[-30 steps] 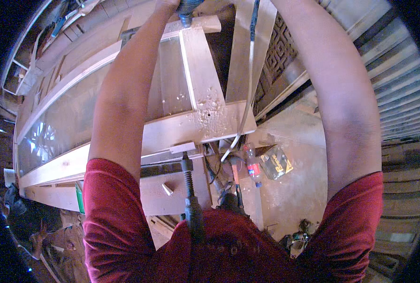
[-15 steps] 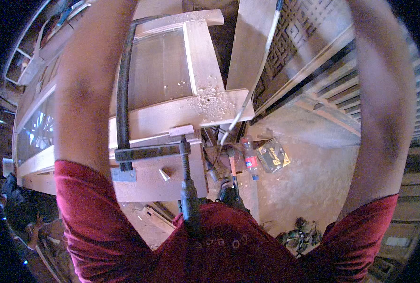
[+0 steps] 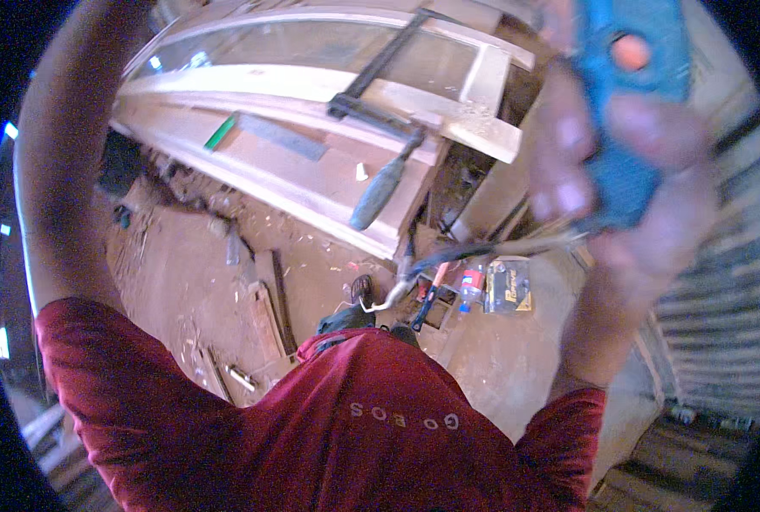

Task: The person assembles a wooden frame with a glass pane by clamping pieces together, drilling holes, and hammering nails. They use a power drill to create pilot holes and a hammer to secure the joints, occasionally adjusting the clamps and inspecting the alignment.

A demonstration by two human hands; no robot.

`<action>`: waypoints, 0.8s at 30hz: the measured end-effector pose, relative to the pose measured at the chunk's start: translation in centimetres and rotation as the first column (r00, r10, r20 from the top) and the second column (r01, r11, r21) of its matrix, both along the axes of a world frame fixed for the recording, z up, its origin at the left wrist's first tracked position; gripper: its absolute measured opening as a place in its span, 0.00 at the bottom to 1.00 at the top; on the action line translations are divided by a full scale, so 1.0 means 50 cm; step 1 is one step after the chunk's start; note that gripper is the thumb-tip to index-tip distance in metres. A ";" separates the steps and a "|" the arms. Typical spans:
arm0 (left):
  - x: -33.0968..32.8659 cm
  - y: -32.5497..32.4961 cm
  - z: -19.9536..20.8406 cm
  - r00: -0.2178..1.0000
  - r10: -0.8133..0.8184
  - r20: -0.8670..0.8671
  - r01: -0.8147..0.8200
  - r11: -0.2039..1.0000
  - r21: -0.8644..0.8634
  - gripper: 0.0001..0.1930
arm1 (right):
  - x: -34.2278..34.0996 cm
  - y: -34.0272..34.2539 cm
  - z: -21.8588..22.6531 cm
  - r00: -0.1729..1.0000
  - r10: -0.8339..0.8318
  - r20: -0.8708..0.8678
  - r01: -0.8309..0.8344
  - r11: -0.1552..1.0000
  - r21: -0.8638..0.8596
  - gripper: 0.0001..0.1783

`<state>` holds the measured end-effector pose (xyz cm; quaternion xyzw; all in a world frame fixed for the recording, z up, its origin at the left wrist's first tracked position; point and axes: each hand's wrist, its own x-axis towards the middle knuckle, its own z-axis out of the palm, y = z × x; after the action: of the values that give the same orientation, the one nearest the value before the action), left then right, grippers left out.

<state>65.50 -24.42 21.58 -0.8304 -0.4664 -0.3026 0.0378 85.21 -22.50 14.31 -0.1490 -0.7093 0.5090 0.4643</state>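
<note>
At the upper right, my right hand [image 3: 653, 162] is wrapped round a blue corded power tool [image 3: 636, 81]. Blur hides which kind of tool it is. Its cord [image 3: 474, 250] trails left and down in front of my shirt. My left forearm [image 3: 72, 171] rises along the left side, and its hand is out of the picture. Between my arms lies a pale wooden frame with glass panes [image 3: 303, 85]. A dark bar clamp [image 3: 380, 64] sits across the frame, its blue-grey handle [image 3: 378, 192] pointing toward me.
A try square [image 3: 282, 136] with a green end and a small white cone [image 3: 362, 172] lie on the bench board [image 3: 329, 183]. On the floor are a bottle [image 3: 472, 286], a flat box [image 3: 509, 286], an orange-and-black handled tool [image 3: 431, 294] and wood offcuts [image 3: 264, 316]. Corrugated metal [image 3: 721, 256] stands at right.
My right hand, earlier beyond the top edge, has come into view with the blue power tool. My view has shifted, with the frame and clamp now higher and the clamp further right.
</note>
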 end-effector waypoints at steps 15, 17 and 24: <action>-0.292 -0.656 -0.670 -0.541 0.144 0.829 -0.387 0.832 -0.397 0.44 | -0.428 -0.322 -0.525 0.762 0.487 0.426 -0.624 0.727 0.285 0.44; -0.286 -0.699 -0.733 -0.746 -0.109 0.657 -0.339 0.912 -0.232 0.48 | -0.485 -0.370 -0.580 0.591 0.512 0.623 -0.747 0.638 0.184 0.45; -0.334 -0.898 -1.078 -0.940 -0.294 0.173 -0.339 0.862 -0.377 0.43 | -0.718 -0.565 -0.818 0.236 0.591 0.771 -0.854 0.505 -0.126 0.40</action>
<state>48.81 -69.33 -32.34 0.3478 -0.1828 -0.8853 -0.2488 49.31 -50.73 -26.58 0.0901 -0.8852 0.4337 -0.1424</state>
